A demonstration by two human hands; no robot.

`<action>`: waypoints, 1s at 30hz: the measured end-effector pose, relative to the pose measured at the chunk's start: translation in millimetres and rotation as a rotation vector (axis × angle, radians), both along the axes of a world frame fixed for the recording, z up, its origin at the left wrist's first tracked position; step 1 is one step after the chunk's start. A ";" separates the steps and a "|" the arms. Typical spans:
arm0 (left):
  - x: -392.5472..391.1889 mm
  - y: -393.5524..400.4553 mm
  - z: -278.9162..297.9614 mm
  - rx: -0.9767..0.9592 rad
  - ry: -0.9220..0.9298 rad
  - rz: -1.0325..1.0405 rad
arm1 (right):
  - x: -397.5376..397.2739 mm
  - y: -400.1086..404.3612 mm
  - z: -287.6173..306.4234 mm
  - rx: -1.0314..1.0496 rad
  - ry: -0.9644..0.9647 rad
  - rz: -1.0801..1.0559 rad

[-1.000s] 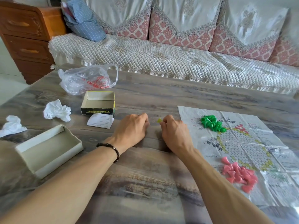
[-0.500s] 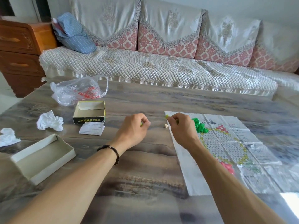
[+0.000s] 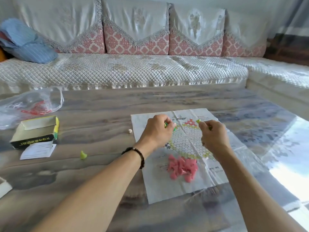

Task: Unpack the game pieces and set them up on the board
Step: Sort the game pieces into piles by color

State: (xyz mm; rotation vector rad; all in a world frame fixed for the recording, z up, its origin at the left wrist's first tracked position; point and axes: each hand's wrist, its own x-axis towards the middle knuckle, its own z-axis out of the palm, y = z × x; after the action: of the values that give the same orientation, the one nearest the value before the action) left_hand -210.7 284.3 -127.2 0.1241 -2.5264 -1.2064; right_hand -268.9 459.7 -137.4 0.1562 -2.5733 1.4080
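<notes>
A paper game board [image 3: 182, 186] with a honeycomb star lies on the table. My left hand [image 3: 157, 131] hovers over its far left part, fingers curled round green pieces [image 3: 165, 125]. My right hand [image 3: 214, 136] is over the far middle and pinches a yellow-green piece [image 3: 198, 121]. A heap of pink pieces [image 3: 182, 168] sits on the board's near part. One yellow-green piece [image 3: 83, 155] lies alone on the table left of the board. The green heap is hidden behind my left hand.
An open yellow-edged box [image 3: 36, 131] and a leaflet [image 3: 38, 150] lie at the left, a clear plastic bag [image 3: 31, 104] behind them. A tiny white die [image 3: 130, 130] rests beside the board. A sofa [image 3: 123, 71] runs along the table's far side.
Both hands have moved right from the bare table onto the board, carrying pieces. One yellow-green piece now lies on the table at the left. The camera has swung right.
</notes>
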 end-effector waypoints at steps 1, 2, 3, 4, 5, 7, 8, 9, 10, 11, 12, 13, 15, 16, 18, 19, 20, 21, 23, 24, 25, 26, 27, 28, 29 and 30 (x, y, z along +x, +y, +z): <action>-8.6 12.5 -1.1 -0.005 -0.011 -0.019 | -6.0 13.5 -3.9 -0.022 -0.014 -0.050; -17.4 24.4 -2.4 -0.007 -0.022 -0.034 | -12.4 26.0 -7.0 -0.051 -0.019 -0.098; -26.4 36.0 -3.6 -0.009 -0.034 -0.047 | -19.8 37.4 -10.1 -0.081 -0.019 -0.145; -35.5 46.8 -5.2 -0.013 -0.045 -0.058 | -26.9 46.9 -12.9 -0.104 -0.015 -0.187; -43.7 56.8 -6.6 -0.017 -0.056 -0.067 | -32.5 54.4 -15.3 -0.115 -0.018 -0.217; -59.1 75.8 -9.6 -0.017 -0.077 -0.072 | -40.1 65.1 -19.9 -0.121 -0.020 -0.239; -66.0 84.4 -11.6 -0.013 -0.085 -0.067 | -42.6 68.5 -22.3 -0.124 -0.018 -0.241; -72.3 92.7 -13.5 -0.001 -0.095 -0.063 | -44.3 71.1 -25.0 -0.132 -0.014 -0.241; -77.9 101.1 -15.8 0.013 -0.105 -0.060 | -46.1 73.3 -28.5 -0.148 -0.003 -0.246; -83.1 109.2 -18.4 0.023 -0.115 -0.056 | -47.7 75.2 -31.8 -0.169 0.005 -0.257; -88.1 116.6 -21.7 0.026 -0.123 -0.052 | -49.8 76.5 -34.2 -0.193 0.012 -0.265; -92.5 123.5 -24.5 0.025 -0.128 -0.048 | -52.4 77.4 -35.5 -0.213 0.010 -0.268; -102.2 135.0 -28.8 0.034 -0.138 -0.030 | -59.3 79.5 -33.6 -0.239 0.012 -0.260; -108.3 139.3 -30.1 0.039 -0.141 -0.016 | -64.4 80.4 -31.1 -0.249 0.022 -0.256; -119.6 145.2 -32.8 0.068 -0.133 0.018 | -73.2 80.6 -26.6 -0.258 0.042 -0.256; -125.4 147.8 -33.6 0.099 -0.117 0.035 | -76.8 80.3 -26.3 -0.255 0.046 -0.260; -129.0 149.1 -34.8 0.133 -0.101 0.051 | -77.5 78.7 -27.6 -0.246 0.044 -0.265; -131.9 150.5 -36.1 0.163 -0.081 0.072 | -76.7 76.7 -29.8 -0.226 0.034 -0.267; -136.0 154.0 -39.9 0.185 -0.062 0.116 | -73.9 74.6 -34.9 -0.172 0.007 -0.252; -137.1 155.3 -41.1 0.184 -0.061 0.131 | -72.9 74.2 -36.4 -0.140 -0.004 -0.239; -137.3 156.1 -41.9 0.179 -0.057 0.139 | -72.5 74.2 -36.9 -0.106 -0.012 -0.226; -137.0 156.2 -41.8 0.174 -0.048 0.142 | -72.2 74.1 -36.6 -0.078 -0.016 -0.214; -136.3 156.3 -41.2 0.175 -0.037 0.137 | -72.0 74.1 -36.1 -0.067 -0.017 -0.203; -135.6 156.0 -40.2 0.188 -0.030 0.128 | -71.3 74.4 -35.2 -0.072 -0.017 -0.191; -134.3 155.2 -38.8 0.212 -0.027 0.112 | -70.2 75.3 -34.6 -0.081 -0.016 -0.180; -132.9 153.9 -37.6 0.238 -0.031 0.092 | -68.5 76.9 -34.2 -0.086 -0.016 -0.167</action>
State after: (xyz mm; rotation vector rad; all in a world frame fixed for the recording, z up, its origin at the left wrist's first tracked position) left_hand -343.6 438.2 -164.8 0.3144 -2.3654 -1.4736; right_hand -337.4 536.6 -171.6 -0.0812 -2.4669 1.4596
